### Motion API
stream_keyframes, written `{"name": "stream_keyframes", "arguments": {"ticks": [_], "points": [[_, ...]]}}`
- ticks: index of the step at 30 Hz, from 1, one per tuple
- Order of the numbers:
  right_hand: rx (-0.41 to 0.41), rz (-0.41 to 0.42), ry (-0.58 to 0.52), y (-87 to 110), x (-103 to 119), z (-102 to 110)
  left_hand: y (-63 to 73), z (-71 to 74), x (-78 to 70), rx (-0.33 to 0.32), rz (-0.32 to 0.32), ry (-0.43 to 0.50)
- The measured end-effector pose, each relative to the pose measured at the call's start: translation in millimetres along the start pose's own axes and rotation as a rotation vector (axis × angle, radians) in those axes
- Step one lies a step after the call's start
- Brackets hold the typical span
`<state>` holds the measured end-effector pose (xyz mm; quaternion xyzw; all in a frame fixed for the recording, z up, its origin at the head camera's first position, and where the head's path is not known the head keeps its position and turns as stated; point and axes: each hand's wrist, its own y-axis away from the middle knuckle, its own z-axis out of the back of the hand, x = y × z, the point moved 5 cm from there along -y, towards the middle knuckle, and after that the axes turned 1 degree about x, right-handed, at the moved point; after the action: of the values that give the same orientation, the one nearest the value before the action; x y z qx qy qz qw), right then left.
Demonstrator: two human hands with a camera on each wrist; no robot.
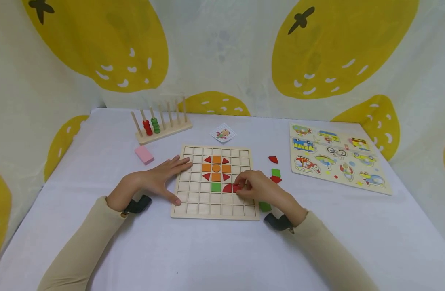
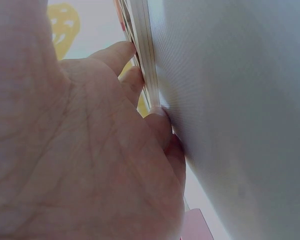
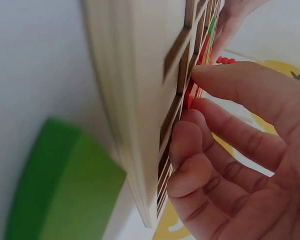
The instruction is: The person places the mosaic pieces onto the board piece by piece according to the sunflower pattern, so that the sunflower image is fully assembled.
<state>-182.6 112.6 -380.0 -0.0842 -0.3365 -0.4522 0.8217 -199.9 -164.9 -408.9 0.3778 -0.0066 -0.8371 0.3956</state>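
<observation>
A wooden grid board (image 1: 204,210) lies on the white cloth between both hands. Orange squares, an orange disc, red triangles and a green square (image 1: 216,187) fill cells around its middle. My left hand (image 1: 155,178) rests at the board's left side, fingers spread and fairly straight; the left wrist view has fingertips against the board's edge. My right hand (image 1: 256,186) pinches a red piece (image 3: 190,95) between thumb and index finger, low over a cell. Next to it sits a red quarter-circle piece (image 1: 227,188). The fingers partly cover the pinched piece.
Loose red (image 1: 273,159) and green pieces (image 1: 276,172) lie right of the board, another green piece (image 1: 265,207) near its lower right edge. Behind are a pattern card (image 1: 223,133) and a peg rack (image 1: 165,131). A pink block (image 1: 144,154) lies left, a picture puzzle (image 1: 338,157) right.
</observation>
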Motion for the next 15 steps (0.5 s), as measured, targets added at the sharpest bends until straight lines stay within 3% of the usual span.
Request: {"name": "stream_keyframes", "arguments": {"ticks": [15], "points": [[-0.004, -0.016, -0.012, 8.7, -2, 3, -0.8, -1.0, 0.3, -0.003, -0.029, -0.004]]}}
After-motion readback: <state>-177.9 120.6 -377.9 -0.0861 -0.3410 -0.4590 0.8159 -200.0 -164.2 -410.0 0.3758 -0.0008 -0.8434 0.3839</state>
